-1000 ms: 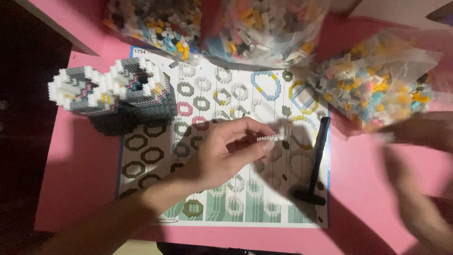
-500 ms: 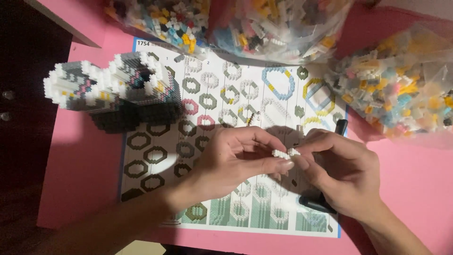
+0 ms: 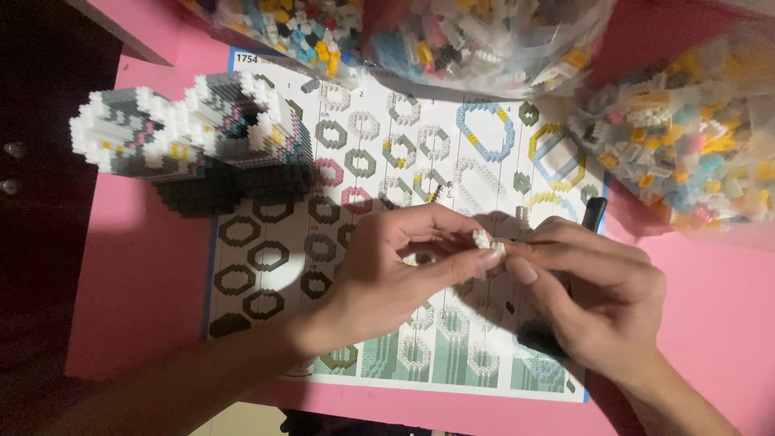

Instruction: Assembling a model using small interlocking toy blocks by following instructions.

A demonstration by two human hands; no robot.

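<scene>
My left hand (image 3: 404, 270) and my right hand (image 3: 593, 295) meet over a printed instruction sheet (image 3: 266, 266). Between the fingertips of both hands sits a small white block piece (image 3: 485, 239). The left thumb and fingers pinch it from the left, and the right thumb and forefinger touch it from the right. A half-built grey, white and black block model (image 3: 198, 141) stands on the sheet's upper left. A black tool (image 3: 593, 211) lies on the sheet, mostly hidden under my right hand.
Clear plastic bags of small coloured blocks lie along the top (image 3: 484, 36) and at the right (image 3: 686, 137). The pink table (image 3: 145, 274) ends at a dark edge on the left, where a dark cabinet with knobs (image 3: 10, 169) stands.
My right hand has come in from the right edge and joined the left hand at the white piece. The view has shifted slightly closer.
</scene>
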